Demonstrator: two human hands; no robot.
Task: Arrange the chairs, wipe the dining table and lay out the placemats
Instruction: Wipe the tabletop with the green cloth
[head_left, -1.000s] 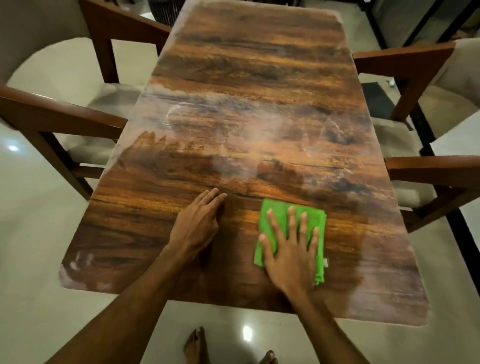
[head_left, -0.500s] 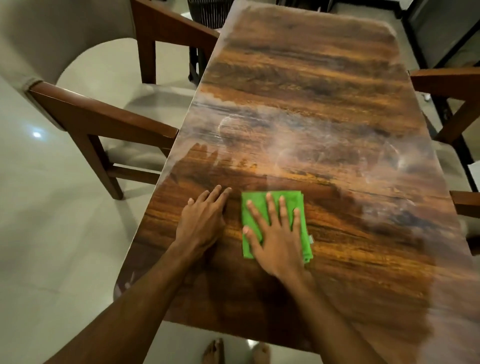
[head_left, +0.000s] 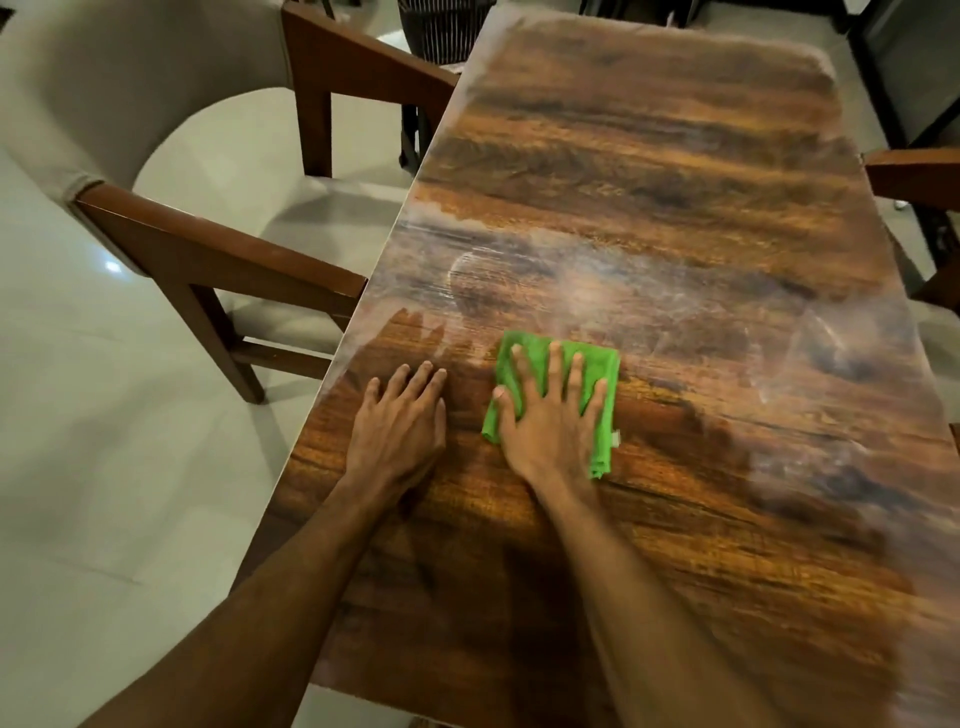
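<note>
A long dining table with a glossy wood-grain top fills the view. A hazy smeared band crosses its middle, while the near part looks darker. My right hand lies flat with spread fingers on a folded green cloth and presses it to the tabletop. Beside it, my left hand rests flat on the bare wood near the table's left edge, fingers straight and together.
A wooden armchair with a pale cushioned back stands at the table's left side. Another chair's wooden arm shows at the right edge. A dark striped bin stands beyond the far left corner. Pale floor tiles lie to the left.
My right hand has slid the green cloth leftwards and further up the table, close to my left hand. The view has swung left, showing more of the left chair.
</note>
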